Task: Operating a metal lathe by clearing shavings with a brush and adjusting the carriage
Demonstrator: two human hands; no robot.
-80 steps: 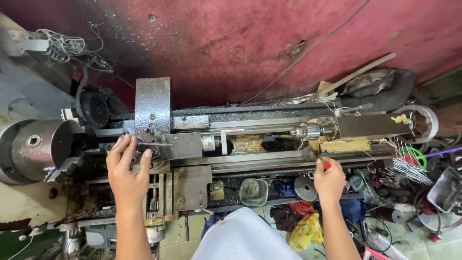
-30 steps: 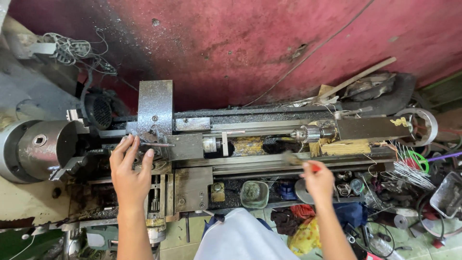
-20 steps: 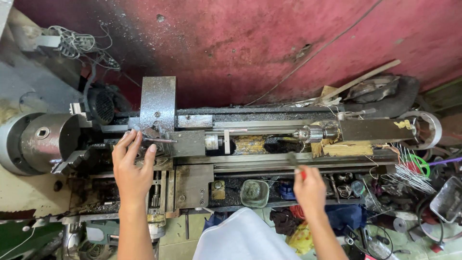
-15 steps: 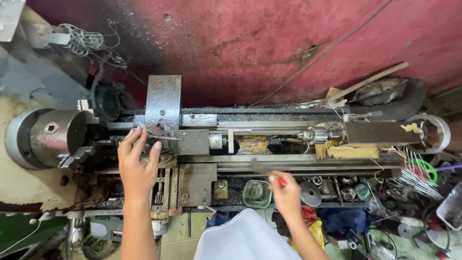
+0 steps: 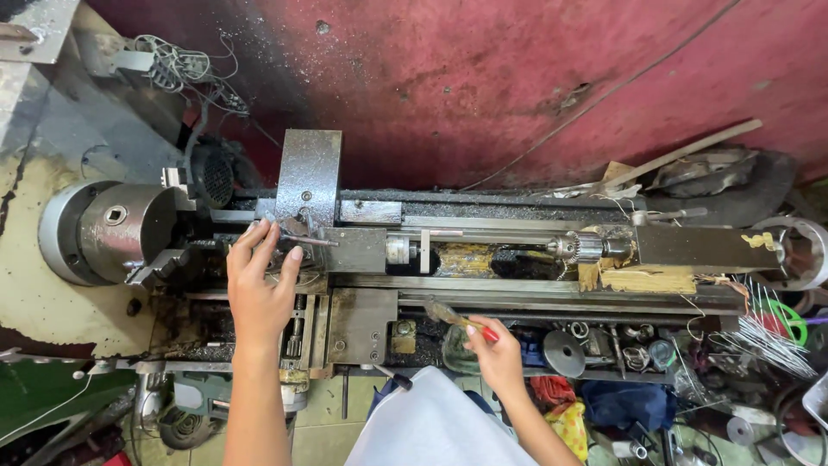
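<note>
A small metal lathe [image 5: 448, 285] lies across the view, its chuck [image 5: 116, 231] at the left and its tailstock [image 5: 707, 246] at the right. My left hand [image 5: 259, 289] rests on the carriage by the tool post [image 5: 306, 185], fingers spread over a thin metal bar. My right hand [image 5: 498, 349] is at the lathe's front edge and grips a small brush [image 5: 453, 317] with a red handle, its bristles pointing left over the bed.
A red wall [image 5: 483, 86] stands behind the lathe. Tangled wires [image 5: 185, 73] hang at the upper left. Loose parts, a round disc [image 5: 565, 352], coloured cloths [image 5: 569, 423] and wire bundles [image 5: 768, 341] crowd the shelf below and to the right. White cloth [image 5: 431, 427] covers my lap.
My right hand has moved left along the lathe's front with the red-handled brush. The left hand has stayed on the carriage. The view has shifted slightly.
</note>
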